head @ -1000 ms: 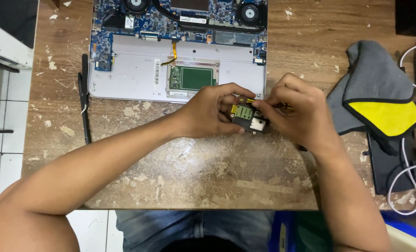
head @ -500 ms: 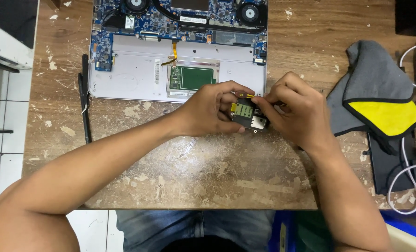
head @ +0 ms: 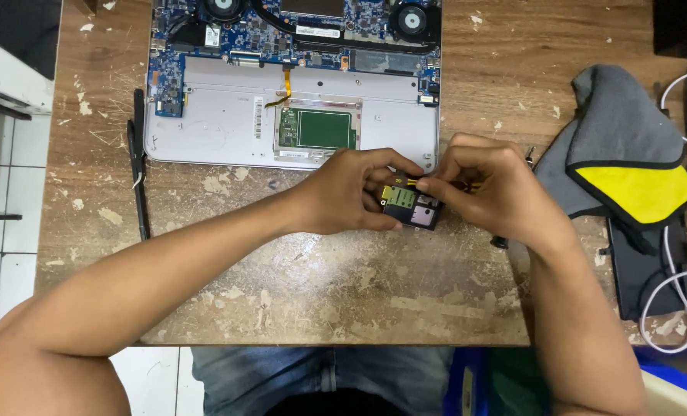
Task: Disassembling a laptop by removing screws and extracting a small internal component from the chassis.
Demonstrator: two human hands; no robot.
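Both hands grip a small black part (head: 409, 206) at frame centre: left hand (head: 351, 192) cradles, right hand (head: 482, 189) pinches. The laptop (head: 293, 85) above lies opened, board bare, nothing refitted.

Obstacles: opened laptop (head: 228, 115) along far edge; black pry tool (head: 137, 166) left; grey-yellow cloth (head: 628, 154) and white cables (head: 686, 254) right. Free room: bare wooden table (head: 320, 285) (near side, under the forearms).
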